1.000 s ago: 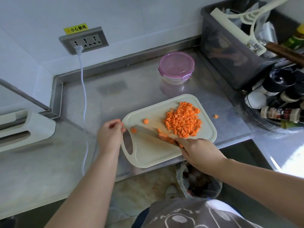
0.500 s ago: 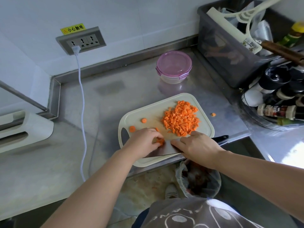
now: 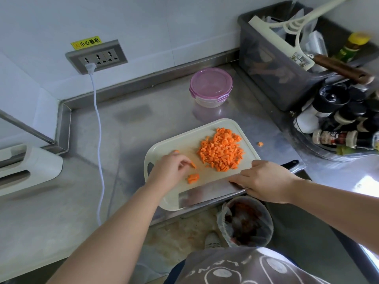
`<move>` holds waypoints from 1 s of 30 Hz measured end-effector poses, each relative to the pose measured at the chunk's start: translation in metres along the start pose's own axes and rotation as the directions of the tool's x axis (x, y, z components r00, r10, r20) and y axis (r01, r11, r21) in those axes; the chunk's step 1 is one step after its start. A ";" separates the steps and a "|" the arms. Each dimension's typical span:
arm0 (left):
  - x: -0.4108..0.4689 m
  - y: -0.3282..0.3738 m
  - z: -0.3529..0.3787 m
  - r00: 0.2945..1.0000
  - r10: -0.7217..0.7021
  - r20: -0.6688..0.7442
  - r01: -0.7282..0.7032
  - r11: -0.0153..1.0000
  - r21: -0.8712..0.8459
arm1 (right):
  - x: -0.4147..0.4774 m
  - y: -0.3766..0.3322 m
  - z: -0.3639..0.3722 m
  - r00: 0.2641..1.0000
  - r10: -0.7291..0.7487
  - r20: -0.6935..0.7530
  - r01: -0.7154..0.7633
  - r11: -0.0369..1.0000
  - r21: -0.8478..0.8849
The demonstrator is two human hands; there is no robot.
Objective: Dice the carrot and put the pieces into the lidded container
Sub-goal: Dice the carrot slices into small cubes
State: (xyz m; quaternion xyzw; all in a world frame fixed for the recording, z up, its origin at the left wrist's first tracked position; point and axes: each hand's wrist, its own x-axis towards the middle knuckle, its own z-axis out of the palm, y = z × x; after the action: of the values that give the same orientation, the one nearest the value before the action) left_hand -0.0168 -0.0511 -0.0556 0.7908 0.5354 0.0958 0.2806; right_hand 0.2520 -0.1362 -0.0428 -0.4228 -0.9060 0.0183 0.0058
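orange carrot dice (image 3: 221, 152) lie heaped on a pale plastic cutting board (image 3: 211, 177), just beyond both hands and between them. the left hand (image 3: 169, 170) hangs over the board's handle end with its fingers curled, the tips pinching a small carrot sliver (image 3: 192, 165). a little cluster of cut pieces (image 3: 193, 178) sits on the board just beside that hand, on its right, apart from the main heap.

the right hand (image 3: 264, 181) is closed round a cleaver (image 3: 207, 193) where blade meets handle. the broad steel blade lies nearly flat, reaching from this hand toward the left forearm across the board's near edge. the black handle end (image 3: 292, 163) pokes out past the knuckles.

one stray carrot bit (image 3: 260, 144) lies on the steel counter (image 3: 123, 140) beyond the right hand, off the board. the round lidded container (image 3: 211, 85), its pink lid clipped on, stands well beyond both hands near the back wall. under the right hand, below the counter edge, is a bag-lined waste bin (image 3: 246, 222). far to the left hand's side, a white cable (image 3: 98, 124) runs down from a wall socket (image 3: 96, 57).
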 end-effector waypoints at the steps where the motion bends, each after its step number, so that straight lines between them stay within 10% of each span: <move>1: 0.003 -0.003 -0.005 0.996 -0.034 -0.081 0.031 0.999 -0.029 | -0.004 0.004 -0.001 1.000 0.025 -0.011 -0.025 1.000 0.016; 4: 0.010 -0.010 -0.014 0.991 -0.034 -0.126 0.035 0.999 0.004 | -0.016 0.010 -0.009 0.983 0.172 -0.061 -0.166 0.982 0.093; 12: 0.015 0.012 0.000 0.949 0.085 0.302 -0.186 0.928 0.323 | -0.021 0.011 -0.014 0.763 0.646 -0.030 -0.591 0.716 0.371; 24: 0.000 0.011 0.006 0.929 -0.010 0.369 -0.069 0.977 0.200 | -0.008 -0.008 -0.009 0.806 0.589 0.059 -0.557 0.722 0.411; 30: -0.009 0.013 0.018 0.974 -0.017 0.225 -0.036 0.973 0.230 | 0.010 -0.035 -0.005 0.760 0.600 0.251 -0.622 0.559 0.548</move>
State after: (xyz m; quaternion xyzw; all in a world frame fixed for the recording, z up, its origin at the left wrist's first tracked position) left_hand -0.0021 -0.0689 -0.0621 0.8265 0.5038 -0.0565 0.2447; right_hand 0.2186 -0.1512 -0.0364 -0.6846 -0.6479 0.3130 0.1169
